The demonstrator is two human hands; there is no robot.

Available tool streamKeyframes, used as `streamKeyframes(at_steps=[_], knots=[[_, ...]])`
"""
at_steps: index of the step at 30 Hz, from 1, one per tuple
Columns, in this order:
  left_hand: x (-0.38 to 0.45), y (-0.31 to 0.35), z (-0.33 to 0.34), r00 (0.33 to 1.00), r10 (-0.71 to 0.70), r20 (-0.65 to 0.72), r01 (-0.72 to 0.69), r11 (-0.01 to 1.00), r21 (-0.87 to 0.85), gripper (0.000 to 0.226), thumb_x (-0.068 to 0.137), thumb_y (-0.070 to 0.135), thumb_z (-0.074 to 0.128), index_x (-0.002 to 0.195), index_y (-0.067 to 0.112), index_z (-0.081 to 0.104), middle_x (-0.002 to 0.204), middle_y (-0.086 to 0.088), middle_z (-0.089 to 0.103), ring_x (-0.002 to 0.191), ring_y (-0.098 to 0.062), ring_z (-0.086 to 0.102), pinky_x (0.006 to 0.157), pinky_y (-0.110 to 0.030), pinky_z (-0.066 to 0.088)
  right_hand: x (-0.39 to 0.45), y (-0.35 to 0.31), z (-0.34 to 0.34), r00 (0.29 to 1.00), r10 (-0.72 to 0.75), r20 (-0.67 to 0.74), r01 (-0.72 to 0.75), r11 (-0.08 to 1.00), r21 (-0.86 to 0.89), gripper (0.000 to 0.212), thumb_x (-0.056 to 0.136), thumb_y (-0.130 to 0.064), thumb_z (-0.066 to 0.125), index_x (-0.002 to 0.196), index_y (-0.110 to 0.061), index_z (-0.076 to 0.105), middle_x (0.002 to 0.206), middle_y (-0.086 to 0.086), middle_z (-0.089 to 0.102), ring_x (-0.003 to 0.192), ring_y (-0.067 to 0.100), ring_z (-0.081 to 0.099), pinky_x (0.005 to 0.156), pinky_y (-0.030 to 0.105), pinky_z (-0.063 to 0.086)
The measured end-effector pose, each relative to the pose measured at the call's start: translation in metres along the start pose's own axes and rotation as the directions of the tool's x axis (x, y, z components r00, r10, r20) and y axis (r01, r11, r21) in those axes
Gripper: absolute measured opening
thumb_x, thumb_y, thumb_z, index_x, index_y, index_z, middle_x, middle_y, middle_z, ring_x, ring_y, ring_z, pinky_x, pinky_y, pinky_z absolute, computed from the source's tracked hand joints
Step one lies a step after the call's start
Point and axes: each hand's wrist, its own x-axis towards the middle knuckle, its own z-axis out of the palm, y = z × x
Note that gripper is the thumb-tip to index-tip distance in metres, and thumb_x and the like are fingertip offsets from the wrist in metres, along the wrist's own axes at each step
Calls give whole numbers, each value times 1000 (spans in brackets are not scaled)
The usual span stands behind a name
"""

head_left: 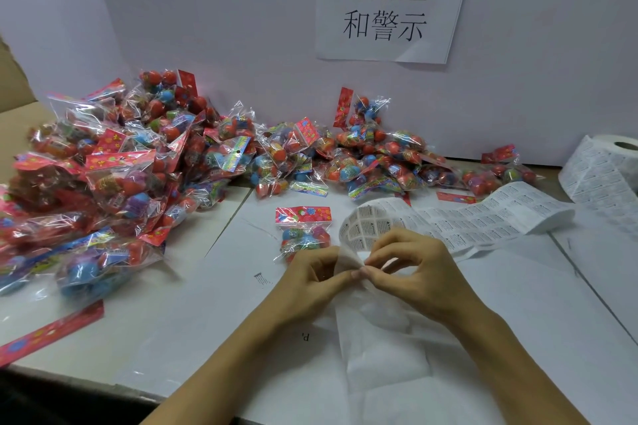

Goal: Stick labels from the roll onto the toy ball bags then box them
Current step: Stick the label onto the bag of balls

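My 2 hands, left hand (312, 272) and right hand (412, 267), pinch the label strip (459, 217) beside 1 bag (303, 235) on the table (193, 314). The label might tear, curl, or stick to my fingers.

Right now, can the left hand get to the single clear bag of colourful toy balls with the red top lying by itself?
Probably yes. The single bag lies just beyond the left hand, nothing between them, but that hand is pinching the white label strip.
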Motion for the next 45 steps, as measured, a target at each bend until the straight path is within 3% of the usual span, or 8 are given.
streamKeyframes(at_steps=[11, 17, 20, 23, 25, 30, 34, 45], knots=[[-1, -5, 2, 999, 25, 21, -27, 997, 74, 15, 96, 9, 69, 106, 9, 79, 99, -5, 78, 95, -24, 74, 84, -39, 60, -2, 0, 0, 997, -77, 19, 79, 994, -81, 9, 75, 4, 83, 79, -3, 81, 78, 1, 69, 70, 11, 65, 64, 31, 56], [0, -6, 5, 1000, -16, 4, 15, 997, 70, 22, 95, 14, 68, 112, 4, 76, 104, -12, 77, 100, -34, 73, 90, -55, 59, -1, 5, 0, 996, -83, -10, 82, 992, -94, 7, 76, 2, 81, 75, -5, 79, 76, -1, 68, 68, 12, 66, 61, 26, 57], [0, -6, 7, 999, -38, -14, 38, 997, 70, 18, 95, 10, 71, 113, 14, 74, 105, -2, 78, 100, -23, 74, 85, -35, 61, 2, 7, 1, 975, -24, -220, 8, 997, -72, 18, 75, 7, 79, 68, -8, 73, 74, -1, 66, 65, 11, 64, 60, 22, 54], [0, -4, 8, 991, -44, -127, 52, 997, 61, 45, 85, 15, 84, 116, 28, 53, 107, 4, 72, 97, -12, 71, 79, -25, 59, 4, 10, -4, 794, 9, -607, -44, 998, -42, 24, 80, 8, 74, 73, -14, 69, 77, 0, 64, 70, 7, 62, 62, 19, 54], [-1, -5, 8, 964, 7, -266, 46, 980, 192, 70, 69, 30, 95, 105, 29, 35, 92, -3, 59, 75, -7, 60, 67, -22, 53, 3, 9, -4, 744, -52, -666, -15, 995, -95, 22, 84, 4, 74, 78, -16, 68, 81, -1, 63, 75, 6, 62, 62, 20, 55], [-1, 0, 6, 898, 177, -402, -56, 954, 295, 57, 69, 65, 77, 106, 39, 43, 103, 8, 51, 88, -9, 55, 75, -19, 49, 0, 4, 12, 821, -219, -528, 109, 967, -231, 13, 79, 8, 78, 75, -3, 73, 81, 5, 64, 70, 11, 61, 60, 23, 53], [2, 6, 7, 958, 100, -270, -83, 994, 73, 36, 91, 57, 53, 92, 29, 75, 91, -3, 70, 81, -14, 66, 71, -26, 53, -1, 2, 21, 870, -281, -405, 162, 939, -304, 12, 75, 7, 81, 77, -3, 75, 82, 4, 65, 72, 12, 61, 60, 27, 52], [2, 9, 3, 976, -39, -215, 6, 988, -153, 19, 91, 27, 72, 101, 15, 82, 94, -9, 79, 90, -29, 76, 84, -39, 63, -3, 1, 32, 922, -261, -285, 212, 958, -190, 6, 77, -9, 77, 82, -10, 79, 84, -4, 68, 77, 10, 64, 56, 22, 49]])
